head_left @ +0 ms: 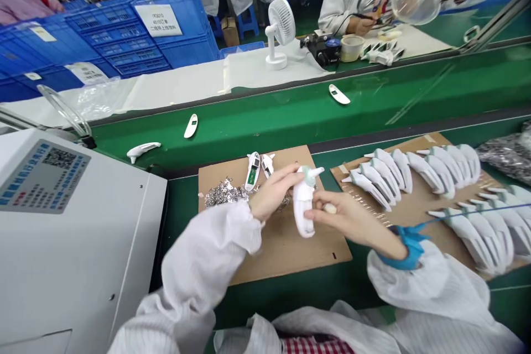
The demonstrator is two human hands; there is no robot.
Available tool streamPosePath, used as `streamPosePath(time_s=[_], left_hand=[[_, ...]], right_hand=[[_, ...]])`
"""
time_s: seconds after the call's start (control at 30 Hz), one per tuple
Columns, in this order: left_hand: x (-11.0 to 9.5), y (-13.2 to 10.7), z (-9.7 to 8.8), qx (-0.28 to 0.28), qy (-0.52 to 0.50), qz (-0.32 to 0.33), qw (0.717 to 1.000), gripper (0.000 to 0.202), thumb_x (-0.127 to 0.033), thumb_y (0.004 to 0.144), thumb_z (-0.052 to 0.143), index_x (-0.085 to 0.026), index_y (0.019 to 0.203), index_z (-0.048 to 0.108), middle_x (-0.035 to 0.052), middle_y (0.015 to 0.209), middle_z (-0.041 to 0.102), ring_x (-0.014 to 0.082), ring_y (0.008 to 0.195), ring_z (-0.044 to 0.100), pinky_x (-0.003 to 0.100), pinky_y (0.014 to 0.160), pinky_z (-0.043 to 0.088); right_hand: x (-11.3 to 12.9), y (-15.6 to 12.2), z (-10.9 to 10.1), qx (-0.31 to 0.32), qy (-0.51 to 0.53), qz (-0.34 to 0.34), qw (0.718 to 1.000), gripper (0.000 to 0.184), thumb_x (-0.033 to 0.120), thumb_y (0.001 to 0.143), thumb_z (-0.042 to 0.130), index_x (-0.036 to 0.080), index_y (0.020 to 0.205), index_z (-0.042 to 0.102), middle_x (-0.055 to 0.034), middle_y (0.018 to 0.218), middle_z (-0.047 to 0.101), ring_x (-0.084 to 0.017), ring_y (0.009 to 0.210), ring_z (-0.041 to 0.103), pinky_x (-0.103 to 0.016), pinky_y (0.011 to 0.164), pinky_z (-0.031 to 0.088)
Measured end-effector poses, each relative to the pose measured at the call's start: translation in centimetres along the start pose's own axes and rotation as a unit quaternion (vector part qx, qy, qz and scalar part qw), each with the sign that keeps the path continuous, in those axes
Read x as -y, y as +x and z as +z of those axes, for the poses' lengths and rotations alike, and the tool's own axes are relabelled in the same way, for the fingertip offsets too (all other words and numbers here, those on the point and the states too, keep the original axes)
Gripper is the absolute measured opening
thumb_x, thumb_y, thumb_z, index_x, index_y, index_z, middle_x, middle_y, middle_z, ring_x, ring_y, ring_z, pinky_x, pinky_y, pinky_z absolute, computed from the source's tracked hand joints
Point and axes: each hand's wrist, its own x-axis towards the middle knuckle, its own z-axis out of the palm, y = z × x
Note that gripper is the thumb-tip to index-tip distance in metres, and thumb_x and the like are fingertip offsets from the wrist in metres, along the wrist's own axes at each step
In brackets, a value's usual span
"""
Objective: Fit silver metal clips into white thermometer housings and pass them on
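Note:
Between my two hands I hold a white ear thermometer (304, 207) upright, its pale green collar and narrow probe tip at the top. My left hand (276, 191) grips it near the collar. Lower down, the fingers of my right hand (340, 211) close on its body; a small pale piece shows by that palm, too unclear to name. Beneath lies a cardboard sheet (290, 254). On it, beyond my left hand, are an opened thermometer half with a green circuit board (253, 171), another white thermometer part (267, 165) and a heap of small metal pieces (226, 192).
Rows of white thermometers (443, 168) lie on a second cardboard (406, 210) at right. A white machine (83, 265) stands at left. Beyond runs a green conveyor belt (257, 110) with scattered white housings. A white fan (279, 33), blue crates (178, 16) and a co-worker (344, 0) are behind.

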Motion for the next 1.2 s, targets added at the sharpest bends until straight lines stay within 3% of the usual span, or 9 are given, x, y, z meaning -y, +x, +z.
streamPosePath(time_s=[0.07, 0.13, 0.2, 0.27, 0.43, 0.63, 0.73, 0.9, 1.2], left_hand=[[2.9, -1.5, 0.2, -0.101, -0.168, -0.085, 0.977, 0.021, -0.034, 0.086, 0.06, -0.015, 0.087, 0.069, 0.0047, 0.079, 0.065, 0.0138, 0.069, 0.059, 0.023, 0.064, 0.048], [5.1, -2.4, 0.2, -0.165, -0.311, -0.162, 0.922, 0.028, -0.033, 0.094, 0.05, -0.012, 0.085, 0.066, 0.0047, 0.074, 0.062, 0.0125, 0.065, 0.059, 0.023, 0.063, 0.051], [6.3, -3.2, 0.1, -0.201, -0.412, -0.197, 0.867, 0.03, -0.028, 0.099, 0.041, -0.011, 0.087, 0.063, 0.0041, 0.071, 0.06, 0.0107, 0.063, 0.06, 0.023, 0.066, 0.054], [6.6, -4.0, 0.0, -0.209, -0.458, -0.203, 0.84, 0.031, -0.027, 0.101, 0.035, -0.012, 0.092, 0.061, 0.0033, 0.071, 0.06, 0.0094, 0.058, 0.058, 0.023, 0.062, 0.054], [6.1, -5.8, 0.3, -0.179, -0.422, -0.179, 0.87, 0.032, -0.036, 0.1, 0.033, -0.016, 0.101, 0.057, 0.0024, 0.072, 0.058, 0.0103, 0.048, 0.053, 0.02, 0.038, 0.044], [6.8, -6.3, 0.6, -0.184, -0.361, -0.16, 0.9, 0.022, -0.034, 0.097, 0.041, -0.017, 0.105, 0.052, 0.0014, 0.075, 0.059, 0.0117, 0.047, 0.055, 0.022, 0.033, 0.046], [7.3, -6.4, 0.8, -0.195, -0.332, -0.113, 0.916, 0.021, -0.037, 0.093, 0.047, -0.02, 0.106, 0.048, -0.0001, 0.076, 0.059, 0.0131, 0.045, 0.056, 0.025, 0.031, 0.047], [6.7, -6.9, 1.6, -0.216, -0.293, -0.037, 0.931, 0.028, -0.041, 0.091, 0.052, -0.025, 0.113, 0.049, -0.0023, 0.073, 0.057, 0.0121, 0.045, 0.056, 0.022, 0.034, 0.046], [6.2, -8.0, 1.4, -0.253, -0.293, -0.023, 0.922, 0.032, -0.044, 0.088, 0.057, -0.028, 0.115, 0.052, -0.0021, 0.078, 0.058, 0.0108, 0.044, 0.052, 0.026, 0.039, 0.048]], right_hand=[[0.1, 0.0, 1.2, 0.023, 0.009, 0.001, 1.0, 0.033, 0.051, 0.087, 0.059, 0.02, 0.076, 0.066, 0.0021, 0.071, 0.067, -0.013, 0.064, 0.058, -0.025, 0.061, 0.041], [-0.8, 0.5, 1.4, 0.0, -0.019, 0.007, 1.0, 0.032, 0.05, 0.089, 0.057, 0.021, 0.08, 0.069, 0.0007, 0.08, 0.072, -0.015, 0.071, 0.063, -0.026, 0.068, 0.044], [-2.5, 1.6, 0.7, -0.101, -0.101, 0.048, 0.989, 0.029, 0.046, 0.09, 0.056, 0.021, 0.086, 0.07, -0.0024, 0.085, 0.074, -0.019, 0.077, 0.066, -0.029, 0.069, 0.044], [-4.4, 2.9, -0.2, -0.202, -0.207, 0.095, 0.953, 0.025, 0.041, 0.09, 0.056, 0.02, 0.091, 0.07, -0.0057, 0.087, 0.074, -0.022, 0.079, 0.067, -0.031, 0.067, 0.043], [-7.0, 5.4, -0.8, -0.215, -0.335, 0.113, 0.91, 0.024, 0.036, 0.089, 0.053, 0.02, 0.089, 0.071, -0.0079, 0.087, 0.075, -0.025, 0.078, 0.067, -0.033, 0.063, 0.04], [-5.6, 4.9, -0.3, -0.216, -0.346, 0.088, 0.909, 0.021, 0.028, 0.086, 0.053, 0.019, 0.083, 0.071, -0.0094, 0.09, 0.075, -0.025, 0.081, 0.068, -0.033, 0.068, 0.045], [-2.9, 2.9, 0.5, -0.22, -0.283, -0.011, 0.933, 0.014, 0.028, 0.086, 0.057, 0.022, 0.084, 0.069, -0.0052, 0.091, 0.075, -0.023, 0.084, 0.069, -0.034, 0.077, 0.05], [1.1, -0.7, 2.8, -0.078, -0.179, -0.219, 0.956, 0.011, 0.021, 0.092, 0.056, 0.024, 0.09, 0.066, -0.0011, 0.098, 0.075, -0.016, 0.089, 0.071, -0.028, 0.079, 0.055], [1.7, -1.1, 4.1, -0.036, -0.262, -0.3, 0.916, 0.018, 0.015, 0.092, 0.054, 0.025, 0.1, 0.066, 0.0005, 0.108, 0.074, -0.016, 0.098, 0.071, -0.03, 0.085, 0.058]])
